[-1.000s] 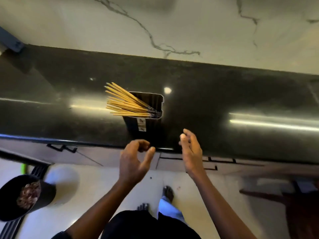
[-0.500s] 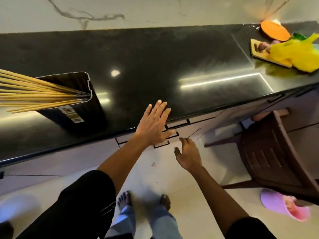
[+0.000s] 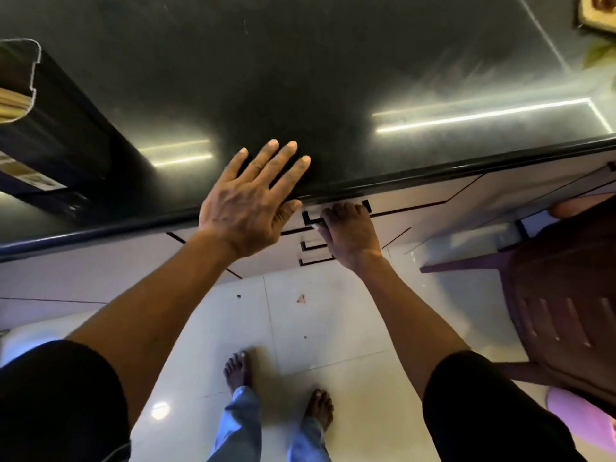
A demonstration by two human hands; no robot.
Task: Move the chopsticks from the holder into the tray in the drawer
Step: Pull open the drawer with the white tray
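A tall black holder (image 3: pixel 56 135) stands on the dark counter at the far left, with the ends of wooden chopsticks (image 3: pixel 11 103) showing at its mouth by the frame edge. My left hand (image 3: pixel 253 201) lies flat and spread on the counter's front edge (image 3: pixel 433 171). My right hand (image 3: pixel 350 231) sits just below, fingers curled over the black handle (image 3: pixel 308 218) of the top drawer (image 3: pixel 426 198), which is closed. The tray inside is hidden.
A brown plastic chair (image 3: pixel 563 295) stands close on the right, beside the drawer fronts. A pink object (image 3: pixel 583 418) lies on the white tiled floor under it. A yellow board corner (image 3: pixel 596 11) shows at the counter's top right. My bare feet stand below.
The view has swung right and closer, so the holder slid to the left edge. My left hand settled flat on the counter edge. My right hand rose and closed on the drawer handle.
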